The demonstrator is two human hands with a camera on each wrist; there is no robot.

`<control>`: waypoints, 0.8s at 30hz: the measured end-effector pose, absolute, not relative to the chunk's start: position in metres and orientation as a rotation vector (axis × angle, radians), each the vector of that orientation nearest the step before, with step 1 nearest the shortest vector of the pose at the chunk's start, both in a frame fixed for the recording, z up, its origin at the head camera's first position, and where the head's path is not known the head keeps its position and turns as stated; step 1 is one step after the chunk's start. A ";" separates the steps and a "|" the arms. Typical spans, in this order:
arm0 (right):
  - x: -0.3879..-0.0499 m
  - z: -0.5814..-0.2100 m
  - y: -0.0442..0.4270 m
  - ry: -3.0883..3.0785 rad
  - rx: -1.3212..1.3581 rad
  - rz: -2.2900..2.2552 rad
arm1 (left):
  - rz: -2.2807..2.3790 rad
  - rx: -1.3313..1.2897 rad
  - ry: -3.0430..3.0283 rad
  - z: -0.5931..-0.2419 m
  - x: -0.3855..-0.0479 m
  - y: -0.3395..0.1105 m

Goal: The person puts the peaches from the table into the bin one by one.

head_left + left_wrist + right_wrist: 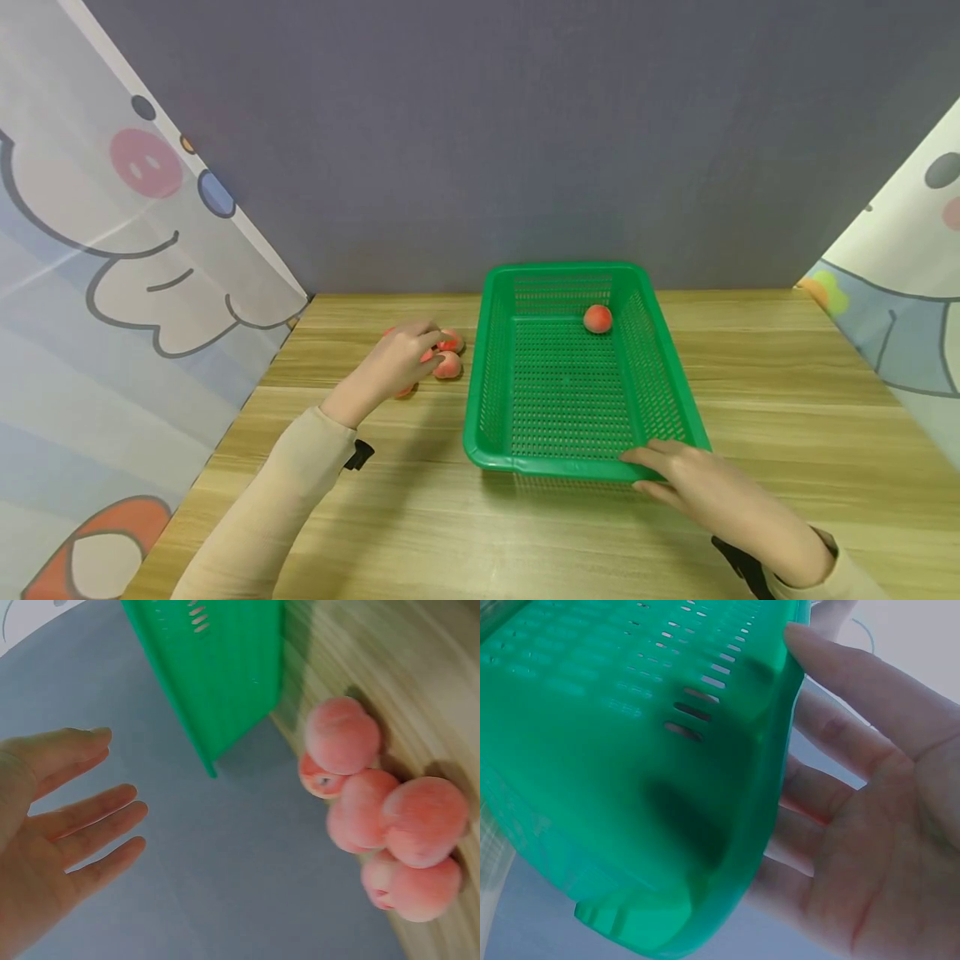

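Note:
A green plastic basket (pixel 587 469) stands on the wooden table, with one red-pink peach (pixel 597 318) in its far right corner. My right hand (pixel 708 483) holds the near right part of the rim, fingers over the edge and thumb on the outer side; the right wrist view shows this thumb (pixel 855 671) at the rim. Left of the basket lies a cluster of several peaches (pixel 424 821). Above them hovers my left hand (pixel 397 362), hiding part of the cluster in the head view. In the left wrist view its fingers (pixel 105 814) are spread and hold nothing.
A grey panel (pixel 480 150) rises along the table's far edge, close behind the basket. Cartoon-printed sheets (pixel 142 275) border the left and right sides. Bare wooden tabletop (pixel 787 375) lies to the right of the basket.

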State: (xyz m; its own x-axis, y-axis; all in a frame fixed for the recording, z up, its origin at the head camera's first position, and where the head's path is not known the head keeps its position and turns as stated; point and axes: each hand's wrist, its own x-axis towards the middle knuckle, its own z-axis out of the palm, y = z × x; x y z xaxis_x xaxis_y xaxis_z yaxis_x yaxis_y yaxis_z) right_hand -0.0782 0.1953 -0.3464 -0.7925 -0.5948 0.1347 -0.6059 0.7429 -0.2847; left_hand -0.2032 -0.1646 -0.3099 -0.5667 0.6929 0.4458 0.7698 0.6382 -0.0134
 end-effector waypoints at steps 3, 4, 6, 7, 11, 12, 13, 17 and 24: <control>-0.078 -0.346 0.195 -2.897 0.999 0.488 | -0.269 -1.123 -2.469 -0.316 -0.203 -0.170; -0.078 -0.346 0.195 -2.896 0.998 0.488 | -0.288 -1.115 -2.478 -0.318 -0.203 -0.172; -0.078 -0.346 0.195 -2.893 0.998 0.486 | -0.321 -1.106 -2.495 -0.322 -0.204 -0.177; -0.078 -0.346 0.195 -2.893 0.997 0.485 | -0.339 -1.102 -2.510 -0.324 -0.204 -0.179; -0.078 -0.346 0.195 -2.890 0.998 0.484 | -0.442 -1.007 -2.654 -0.330 -0.203 -0.187; -0.078 -0.346 0.195 -2.890 1.001 0.487 | -0.460 -0.979 -2.683 -0.333 -0.203 -0.188; -0.079 -0.346 0.195 -2.887 1.006 0.489 | -0.460 -0.962 -2.706 -0.335 -0.203 -0.190; -0.079 -0.345 0.195 -2.882 1.018 0.498 | -0.391 -0.974 -2.668 -0.347 -0.208 -0.195; -0.078 -0.346 0.195 -2.881 1.017 0.493 | -0.388 -0.894 -2.626 -0.369 -0.216 -0.205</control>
State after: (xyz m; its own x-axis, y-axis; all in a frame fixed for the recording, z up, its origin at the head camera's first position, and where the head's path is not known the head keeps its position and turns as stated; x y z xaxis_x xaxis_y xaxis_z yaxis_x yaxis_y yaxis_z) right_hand -0.0780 0.1950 -0.3455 -0.7831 -0.6039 0.1482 -0.6189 0.7336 -0.2807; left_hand -0.2156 -0.2046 -0.3688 -0.7447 0.5348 0.3994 0.6274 0.7649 0.1456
